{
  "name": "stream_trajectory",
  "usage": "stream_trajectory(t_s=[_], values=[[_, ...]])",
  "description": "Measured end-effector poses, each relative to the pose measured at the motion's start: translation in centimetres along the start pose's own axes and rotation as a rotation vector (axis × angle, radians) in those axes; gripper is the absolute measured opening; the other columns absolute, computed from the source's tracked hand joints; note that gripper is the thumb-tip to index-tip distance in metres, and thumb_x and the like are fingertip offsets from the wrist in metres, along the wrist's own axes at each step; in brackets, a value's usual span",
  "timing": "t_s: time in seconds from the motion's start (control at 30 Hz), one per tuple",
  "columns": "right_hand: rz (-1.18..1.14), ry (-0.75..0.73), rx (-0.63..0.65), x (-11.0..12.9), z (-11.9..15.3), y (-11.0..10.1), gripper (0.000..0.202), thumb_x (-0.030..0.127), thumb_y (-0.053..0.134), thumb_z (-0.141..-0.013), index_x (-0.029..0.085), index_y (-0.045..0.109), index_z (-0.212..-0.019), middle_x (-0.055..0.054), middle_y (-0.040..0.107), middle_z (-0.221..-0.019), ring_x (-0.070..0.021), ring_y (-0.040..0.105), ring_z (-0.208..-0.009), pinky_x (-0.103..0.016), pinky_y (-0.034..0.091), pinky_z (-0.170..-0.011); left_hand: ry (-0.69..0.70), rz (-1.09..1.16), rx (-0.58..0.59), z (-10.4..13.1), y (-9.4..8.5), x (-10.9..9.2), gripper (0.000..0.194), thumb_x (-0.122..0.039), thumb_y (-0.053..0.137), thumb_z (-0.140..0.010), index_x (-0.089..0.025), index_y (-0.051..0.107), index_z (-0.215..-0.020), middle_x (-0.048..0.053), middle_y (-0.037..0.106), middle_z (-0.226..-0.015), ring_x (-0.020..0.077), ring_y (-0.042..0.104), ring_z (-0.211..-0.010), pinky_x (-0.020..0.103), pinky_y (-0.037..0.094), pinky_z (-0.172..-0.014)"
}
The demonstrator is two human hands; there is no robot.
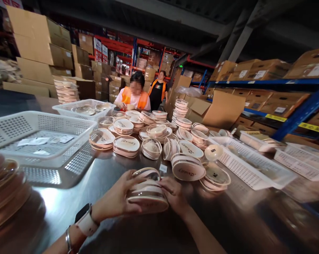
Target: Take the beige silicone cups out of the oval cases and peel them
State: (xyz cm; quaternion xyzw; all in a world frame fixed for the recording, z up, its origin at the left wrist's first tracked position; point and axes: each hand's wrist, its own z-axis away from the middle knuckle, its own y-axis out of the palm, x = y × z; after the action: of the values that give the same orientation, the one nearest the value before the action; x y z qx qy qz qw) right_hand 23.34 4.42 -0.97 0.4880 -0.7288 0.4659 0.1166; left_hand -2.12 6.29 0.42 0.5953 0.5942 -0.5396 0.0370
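L fingers & R fingers grip wrapped dishes; lg bskt w/ slips.

Lower middle, the hands partly hide the dishes — lower left, a stack is blurred and cut off.

Little stack of oval dishes, pink-white sides w/ thin, shiny gold-ish rims. It's tipped, 1 flat face toward the viewer, btwn left hand & right hand. Writing's too dark & blurry 2 read.
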Motion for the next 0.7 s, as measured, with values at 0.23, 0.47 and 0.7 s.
stream_trajectory(t_s=[0.23,0.47,0.7], values=[[0.142,-0.046,0.300,0.6,-0.8,-0.4,0.019,0.025,0.056,-0.089,0.022,0.074,-0.091,-0.007,0.072,-0.088,-0.0229,0.063,-0.083,-0.034,0.049,-0.073,0.076,-0.264,0.029,-0.3,0.4,0.6,0.042,-0.037,0.069,-0.076,-0.024,0.062,-0.115,0.012,0.043,-0.142,0.0332,0.042,-0.128,0.047,0.040,-0.105],[-0.032,0.075,0.096,-0.3,0.1,0.2,0.024,0.029,0.053,-0.091,0.029,0.074,-0.102,-0.005,0.076,-0.095,-0.0241,0.069,-0.087,-0.037,0.052,-0.078,0.036,-0.424,-0.031,-0.1,0.0,1.7,0.040,-0.042,0.070,-0.073,-0.019,0.066,-0.106,0.017,0.043,-0.144,0.0382,0.041,-0.129,0.056,0.038,-0.105],[-0.072,0.040,0.228,0.4,-0.2,0.1,0.026,0.037,0.053,-0.091,0.026,0.076,-0.094,-0.006,0.076,-0.090,-0.0236,0.069,-0.087,-0.034,0.052,-0.075,0.028,-0.089,0.013,0.4,1.6,1.5,0.037,-0.024,0.066,-0.077,-0.019,0.059,-0.113,0.015,0.035,-0.146,0.0324,0.034,-0.136,0.047,0.034,-0.111]])
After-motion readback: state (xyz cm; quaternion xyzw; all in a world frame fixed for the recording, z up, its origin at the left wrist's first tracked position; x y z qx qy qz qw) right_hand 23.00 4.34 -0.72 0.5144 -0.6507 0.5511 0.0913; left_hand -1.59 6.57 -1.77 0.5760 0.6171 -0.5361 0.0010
